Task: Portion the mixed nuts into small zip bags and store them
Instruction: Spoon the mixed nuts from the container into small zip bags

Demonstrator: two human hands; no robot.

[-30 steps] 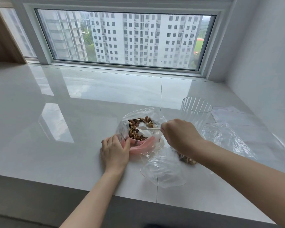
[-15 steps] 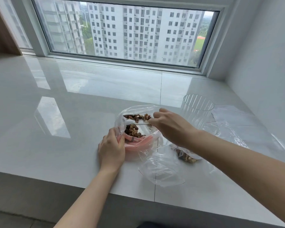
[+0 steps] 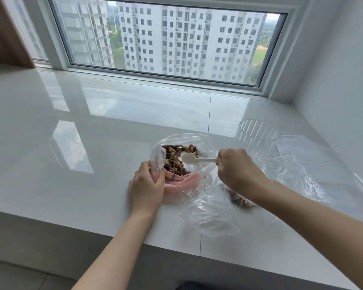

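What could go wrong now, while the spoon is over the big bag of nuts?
1. The left hand holds only one edge of the big bag; its floppy mouth may fold in and block the white spoon.
2. The small zip bag lies flat and unheld under the right hand, so carried nuts may spill onto the glossy counter.

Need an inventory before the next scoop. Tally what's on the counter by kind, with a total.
Large bag of mixed nuts, held open by the left hand: 1
White plastic spoon, gripped by the right hand: 1
Clear ribbed cup: 1
Small zip bag with some nuts in it: 1
Other loose clear plastic, count unclear: at least 1
Total: at least 5
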